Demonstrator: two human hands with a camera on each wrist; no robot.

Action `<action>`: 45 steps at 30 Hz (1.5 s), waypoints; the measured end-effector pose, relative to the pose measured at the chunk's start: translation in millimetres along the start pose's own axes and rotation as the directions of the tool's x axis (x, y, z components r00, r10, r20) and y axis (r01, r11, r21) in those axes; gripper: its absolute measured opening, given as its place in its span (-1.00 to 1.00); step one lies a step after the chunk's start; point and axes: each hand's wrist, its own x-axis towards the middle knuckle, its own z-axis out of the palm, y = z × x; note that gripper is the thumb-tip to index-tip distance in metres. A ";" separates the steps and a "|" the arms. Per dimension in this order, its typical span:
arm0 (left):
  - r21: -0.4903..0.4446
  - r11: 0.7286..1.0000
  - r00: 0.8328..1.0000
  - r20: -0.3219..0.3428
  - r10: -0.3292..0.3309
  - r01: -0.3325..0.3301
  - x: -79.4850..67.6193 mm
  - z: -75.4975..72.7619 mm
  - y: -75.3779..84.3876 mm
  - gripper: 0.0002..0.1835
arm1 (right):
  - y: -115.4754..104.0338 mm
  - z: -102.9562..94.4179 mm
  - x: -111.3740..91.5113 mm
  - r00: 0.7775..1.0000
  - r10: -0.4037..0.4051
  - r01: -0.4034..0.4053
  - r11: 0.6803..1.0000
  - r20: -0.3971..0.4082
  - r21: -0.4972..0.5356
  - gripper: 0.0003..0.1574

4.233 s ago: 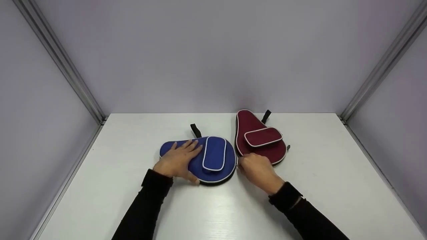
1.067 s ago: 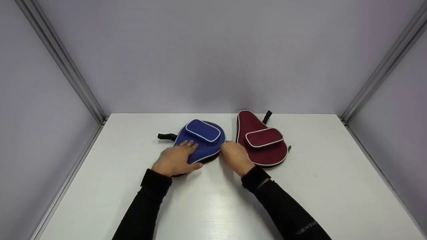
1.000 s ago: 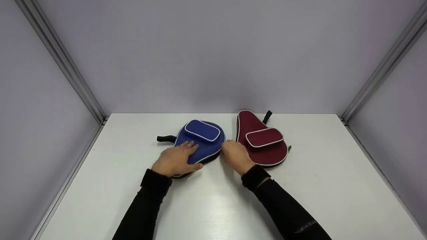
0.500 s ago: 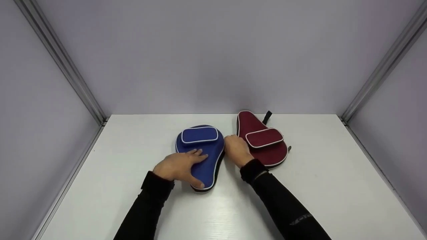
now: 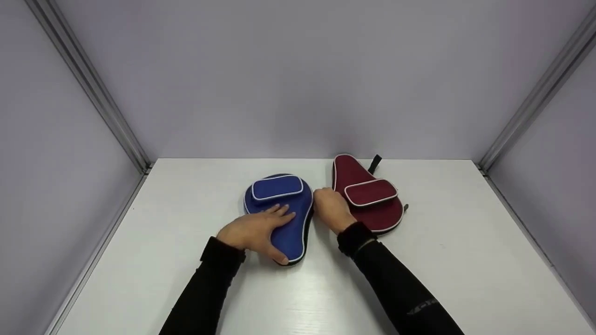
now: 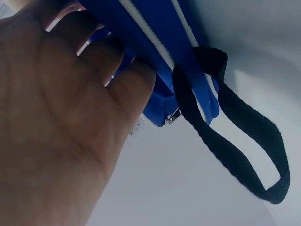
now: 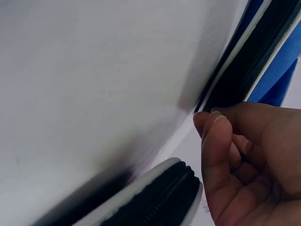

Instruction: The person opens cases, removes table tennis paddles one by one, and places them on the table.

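A blue table tennis bat case (image 5: 298,232) with white piping and a raised pocket lies flat, round end away from me, narrow end toward me. My left hand (image 5: 256,232) rests on it with spread fingers, thumb at the narrow end. In the left wrist view, a black strap loop (image 6: 254,117) hangs off the case's side. My right hand (image 5: 333,209) is at the case's right edge. The right wrist view shows its thumb and fingertips pinched against the black zipper band (image 7: 254,56); the zipper pull itself is hidden by the fingers.
A dark red bat case (image 5: 372,216) with a pocket and black strap lies just right of my right hand, its narrow end near the back wall (image 5: 298,83). Both cases lie on a white table (image 5: 442,270) with grey side walls.
The blue case has turned counterclockwise, its round end swinging from right to far side. My right hand has moved left and away along its edge. The left hand stays on top; the red case stays put.
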 end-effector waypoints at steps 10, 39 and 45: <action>0.047 0.998 0.998 -0.058 -0.030 0.033 3.2 0.5 -0.6 0.35 | 5.5 5.5 -1.5 0.996 -0.077 0.078 0.996 -0.036 0.034 -0.88; 0.034 0.991 0.980 -0.153 -0.124 0.131 10.4 5.8 -6.0 0.36 | 25.0 55.7 7.7 0.984 -0.178 0.174 0.980 0.025 0.098 -0.69; 0.052 0.988 0.975 -0.172 -0.138 0.149 11.1 7.1 -7.8 0.36 | 25.8 60.3 7.3 0.980 -0.199 0.194 0.972 0.026 0.130 -0.68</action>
